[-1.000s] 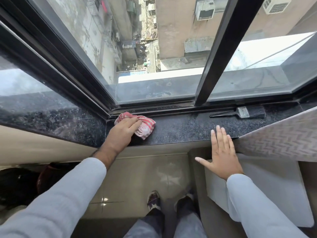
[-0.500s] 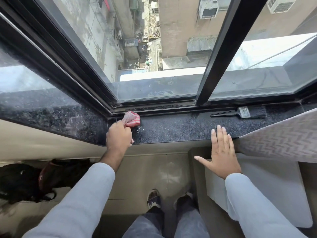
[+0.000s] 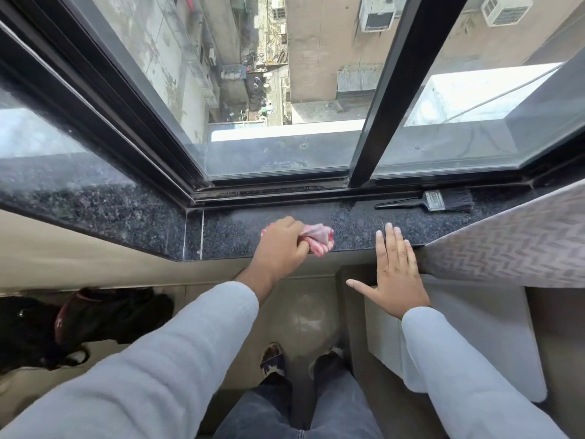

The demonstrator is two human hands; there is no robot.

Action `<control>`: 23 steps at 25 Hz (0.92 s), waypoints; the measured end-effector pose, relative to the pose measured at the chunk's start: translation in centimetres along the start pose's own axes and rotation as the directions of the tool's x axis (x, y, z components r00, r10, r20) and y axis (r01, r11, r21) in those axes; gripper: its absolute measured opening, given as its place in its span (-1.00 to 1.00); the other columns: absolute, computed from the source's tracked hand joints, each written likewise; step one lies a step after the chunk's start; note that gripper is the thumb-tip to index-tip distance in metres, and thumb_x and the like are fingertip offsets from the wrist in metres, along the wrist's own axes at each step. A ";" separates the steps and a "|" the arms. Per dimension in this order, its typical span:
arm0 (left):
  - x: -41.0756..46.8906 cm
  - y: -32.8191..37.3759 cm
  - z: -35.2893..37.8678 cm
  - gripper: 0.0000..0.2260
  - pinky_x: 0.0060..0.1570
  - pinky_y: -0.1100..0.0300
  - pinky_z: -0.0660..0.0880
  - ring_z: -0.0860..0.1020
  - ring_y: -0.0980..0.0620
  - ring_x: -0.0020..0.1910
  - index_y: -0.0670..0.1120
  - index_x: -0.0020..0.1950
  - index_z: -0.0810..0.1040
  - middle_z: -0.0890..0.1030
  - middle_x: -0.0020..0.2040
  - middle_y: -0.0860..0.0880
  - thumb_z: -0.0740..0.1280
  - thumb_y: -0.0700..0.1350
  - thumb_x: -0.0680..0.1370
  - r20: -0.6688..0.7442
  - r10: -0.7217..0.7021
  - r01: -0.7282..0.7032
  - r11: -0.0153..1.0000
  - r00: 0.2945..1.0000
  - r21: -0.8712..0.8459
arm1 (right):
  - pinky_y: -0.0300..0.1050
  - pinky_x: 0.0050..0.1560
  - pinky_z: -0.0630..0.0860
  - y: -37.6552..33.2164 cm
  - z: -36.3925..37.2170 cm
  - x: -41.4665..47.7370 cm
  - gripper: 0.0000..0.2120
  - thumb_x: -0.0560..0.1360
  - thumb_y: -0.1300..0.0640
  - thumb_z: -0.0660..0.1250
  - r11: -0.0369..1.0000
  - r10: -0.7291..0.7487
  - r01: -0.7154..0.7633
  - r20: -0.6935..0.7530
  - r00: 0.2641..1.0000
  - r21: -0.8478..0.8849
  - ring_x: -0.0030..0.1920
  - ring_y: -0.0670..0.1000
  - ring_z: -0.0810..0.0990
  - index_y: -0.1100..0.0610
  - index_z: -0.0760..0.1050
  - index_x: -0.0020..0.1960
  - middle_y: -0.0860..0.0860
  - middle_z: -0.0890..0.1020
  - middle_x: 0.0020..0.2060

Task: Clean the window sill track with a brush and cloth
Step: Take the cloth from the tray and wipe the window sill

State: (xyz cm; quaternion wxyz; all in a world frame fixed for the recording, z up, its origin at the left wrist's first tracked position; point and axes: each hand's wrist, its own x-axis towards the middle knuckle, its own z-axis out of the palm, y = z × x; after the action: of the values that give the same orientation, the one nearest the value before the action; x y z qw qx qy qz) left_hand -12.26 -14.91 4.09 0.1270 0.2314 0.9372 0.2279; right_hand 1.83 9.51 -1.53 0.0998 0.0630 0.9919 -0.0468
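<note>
My left hand grips a bunched red-and-white striped cloth and presses it on the dark granite sill, near the sill's front edge. My right hand lies flat with fingers spread, its fingertips on the sill edge just right of the cloth. A black paintbrush with a metal ferrule lies on the sill at the right, bristles pointing right. The black window track runs behind the sill, below the glass, with dusty streaks in it.
A black vertical window frame bar meets the track. A patterned curtain or cushion covers the sill's right end. A light pad lies below my right hand. A dark bag sits on the floor at left.
My left hand has dragged the cloth from the sill's left corner rightward and toward the front edge, close to my right hand. My right hand and the brush stayed put.
</note>
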 end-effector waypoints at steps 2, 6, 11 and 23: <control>-3.0 -0.8 1.1 -0.80 0.00 -0.01 0.50 0.58 -0.19 -0.05 -0.17 -0.05 0.62 0.62 -0.08 -0.15 0.29 -0.11 0.43 0.080 0.169 -0.171 0.985 0.982 0.020 | 0.26 0.71 0.04 0.1 -0.3 0.0 0.18 0.45 -0.61 0.03 1.000 -0.004 0.004 -0.010 1.000 -0.004 0.74 0.21 -0.11 0.24 -0.14 0.71 0.22 -0.08 0.73; -8.0 -2.7 4.6 -0.84 0.10 -0.02 0.49 0.58 -0.22 0.05 -0.19 0.01 0.60 0.59 0.02 -0.18 0.30 -0.18 0.49 0.423 0.155 -0.218 0.970 0.893 0.106 | 0.20 0.72 0.08 0.7 -1.8 -0.3 0.00 0.56 -0.50 -0.03 1.000 -0.020 0.020 -0.001 1.000 0.008 0.74 0.17 -0.03 0.20 -0.07 0.71 0.18 -0.02 0.73; -6.5 -1.3 5.6 -0.75 0.15 0.04 0.45 0.59 -0.21 0.17 -0.14 0.18 0.60 0.62 0.11 -0.18 0.29 -0.24 0.52 0.493 -0.002 -0.084 0.985 0.870 0.153 | 0.14 0.73 0.03 3.9 -0.8 -7.2 -0.13 0.61 -0.40 -0.10 0.973 0.161 -0.163 0.028 0.987 0.162 0.74 0.09 0.01 0.18 0.04 0.70 0.10 0.06 0.73; 0.5 22.0 14.0 -0.76 0.08 -0.02 0.59 0.62 -0.16 0.09 -0.13 0.18 0.70 0.74 0.11 -0.05 0.31 -0.22 0.59 0.441 0.855 -0.933 0.347 0.273 -0.096 | 0.22 0.65 0.21 9.1 7.5 -24.8 0.05 0.56 -0.51 -0.21 0.735 0.601 -0.636 0.207 0.772 0.237 0.64 0.28 0.29 0.33 0.32 0.58 0.30 0.33 0.62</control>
State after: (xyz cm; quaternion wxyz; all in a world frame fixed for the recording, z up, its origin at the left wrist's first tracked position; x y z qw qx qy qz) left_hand 0.36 7.80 2.64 0.1510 0.7722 0.6059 0.1176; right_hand 28.57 14.80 -4.51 0.1569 0.4007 0.8882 -0.1609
